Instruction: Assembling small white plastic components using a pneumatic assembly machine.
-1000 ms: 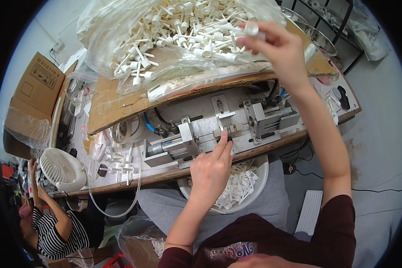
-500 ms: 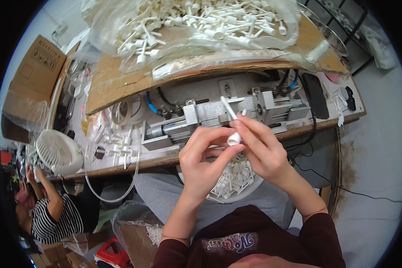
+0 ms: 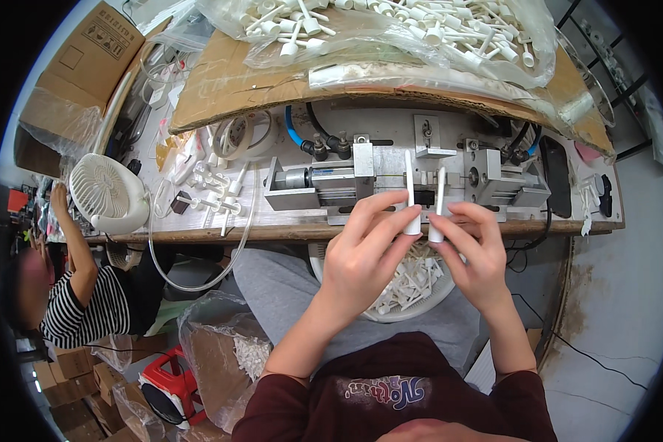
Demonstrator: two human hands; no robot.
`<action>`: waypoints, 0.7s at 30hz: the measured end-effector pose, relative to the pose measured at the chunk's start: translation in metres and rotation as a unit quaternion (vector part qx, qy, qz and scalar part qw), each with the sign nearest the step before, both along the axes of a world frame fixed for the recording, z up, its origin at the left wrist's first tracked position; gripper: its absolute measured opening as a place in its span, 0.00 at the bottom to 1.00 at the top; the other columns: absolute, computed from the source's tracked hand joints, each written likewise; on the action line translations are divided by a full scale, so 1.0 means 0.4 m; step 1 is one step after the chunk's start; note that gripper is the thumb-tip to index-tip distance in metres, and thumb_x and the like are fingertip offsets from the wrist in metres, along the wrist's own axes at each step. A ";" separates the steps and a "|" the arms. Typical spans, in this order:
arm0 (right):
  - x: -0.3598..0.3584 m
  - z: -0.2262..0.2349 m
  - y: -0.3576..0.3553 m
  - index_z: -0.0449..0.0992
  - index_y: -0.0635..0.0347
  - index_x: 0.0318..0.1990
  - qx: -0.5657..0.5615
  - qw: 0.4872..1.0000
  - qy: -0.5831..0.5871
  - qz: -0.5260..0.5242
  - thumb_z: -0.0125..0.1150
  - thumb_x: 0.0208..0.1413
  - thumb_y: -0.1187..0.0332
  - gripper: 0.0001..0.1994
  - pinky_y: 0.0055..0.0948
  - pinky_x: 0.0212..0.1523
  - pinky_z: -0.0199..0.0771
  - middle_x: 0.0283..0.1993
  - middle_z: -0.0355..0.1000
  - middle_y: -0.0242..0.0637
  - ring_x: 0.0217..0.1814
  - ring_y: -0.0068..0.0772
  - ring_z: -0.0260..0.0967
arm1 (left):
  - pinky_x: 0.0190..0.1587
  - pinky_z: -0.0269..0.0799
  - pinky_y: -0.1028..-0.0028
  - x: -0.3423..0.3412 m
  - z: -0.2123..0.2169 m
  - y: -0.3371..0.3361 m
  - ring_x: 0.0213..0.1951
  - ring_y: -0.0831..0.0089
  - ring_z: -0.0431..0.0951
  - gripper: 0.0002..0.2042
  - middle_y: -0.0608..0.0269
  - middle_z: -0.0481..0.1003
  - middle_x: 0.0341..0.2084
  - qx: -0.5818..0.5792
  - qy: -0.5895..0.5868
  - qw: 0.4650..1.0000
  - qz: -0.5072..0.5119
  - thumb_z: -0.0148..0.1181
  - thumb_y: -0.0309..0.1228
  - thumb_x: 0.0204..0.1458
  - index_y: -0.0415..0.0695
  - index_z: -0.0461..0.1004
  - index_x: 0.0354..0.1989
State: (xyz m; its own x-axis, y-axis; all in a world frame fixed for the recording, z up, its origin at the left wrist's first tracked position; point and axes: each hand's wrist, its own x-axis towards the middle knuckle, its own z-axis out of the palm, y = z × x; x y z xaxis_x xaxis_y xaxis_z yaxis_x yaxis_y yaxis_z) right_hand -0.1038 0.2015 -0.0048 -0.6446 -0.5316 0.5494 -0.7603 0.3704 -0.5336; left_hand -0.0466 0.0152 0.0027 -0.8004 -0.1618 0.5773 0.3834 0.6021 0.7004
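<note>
My left hand [image 3: 365,254] pinches a white plastic stemmed cap [image 3: 413,222] between thumb and fingers, its thin stem pointing up and away from me. Close beside it, my right hand [image 3: 471,247] grips a second white stemmed cap [image 3: 436,233], also stem up. The two pieces stand nearly parallel with a small gap between them. Both are in front of a metal clamping fixture [image 3: 331,178] on the bench. Below my hands, a white basket [image 3: 398,317] in my lap holds many similar white pieces; my hands and forearms hide part of it.
A cardboard sheet [image 3: 250,87] above the fixture carries a clear bag of white stemmed caps [image 3: 435,33]. On the left are a white fan [image 3: 103,193], a clear hose [image 3: 199,286] and a tape roll [image 3: 236,140]. A phone [image 3: 556,177] lies right. A co-worker in a striped shirt [image 3: 85,309] sits left.
My hands, close together around the white pieces before, have moved apart and each now holds one stemmed cap upright. The view has shifted, so the bench appears farther right.
</note>
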 end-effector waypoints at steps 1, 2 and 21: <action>-0.005 -0.003 -0.005 0.80 0.62 0.52 0.025 1.000 0.018 0.001 0.71 0.46 0.78 0.22 0.31 0.41 0.79 0.53 0.74 0.44 0.41 0.34 0.77 | 0.38 0.82 0.75 0.002 0.005 -0.002 0.38 0.72 0.82 0.17 0.56 0.76 0.48 -0.009 0.001 1.000 0.003 0.73 0.18 0.42 0.39 0.82 0.43; -0.011 -0.006 -0.010 0.79 0.63 0.52 0.048 0.998 0.034 0.003 0.71 0.46 0.78 0.22 0.31 0.41 0.79 0.54 0.74 0.44 0.41 0.34 0.77 | 0.38 0.82 0.75 0.007 0.009 -0.004 0.38 0.72 0.83 0.17 0.55 0.76 0.50 -0.020 0.001 1.000 0.007 0.73 0.18 0.42 0.39 0.82 0.43; -0.035 0.042 -0.047 0.80 0.69 0.45 0.239 0.959 0.150 -0.021 0.61 0.43 0.74 0.18 0.23 0.27 0.73 0.59 0.75 0.49 0.23 0.24 0.72 | 0.40 0.79 0.74 0.009 -0.008 -0.025 0.38 0.72 0.82 0.18 0.55 0.77 0.51 -0.009 0.002 0.999 0.037 0.74 0.17 0.39 0.40 0.83 0.42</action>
State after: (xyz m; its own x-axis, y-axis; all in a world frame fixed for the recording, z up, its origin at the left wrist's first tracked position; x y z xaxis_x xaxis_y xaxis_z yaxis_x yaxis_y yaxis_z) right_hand -0.1176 0.1828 0.0121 -0.5229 -0.7457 0.4129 -0.8316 0.5527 -0.0547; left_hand -0.0428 0.0054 -0.0006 -0.7840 -0.2098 0.5842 0.3403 0.6418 0.6872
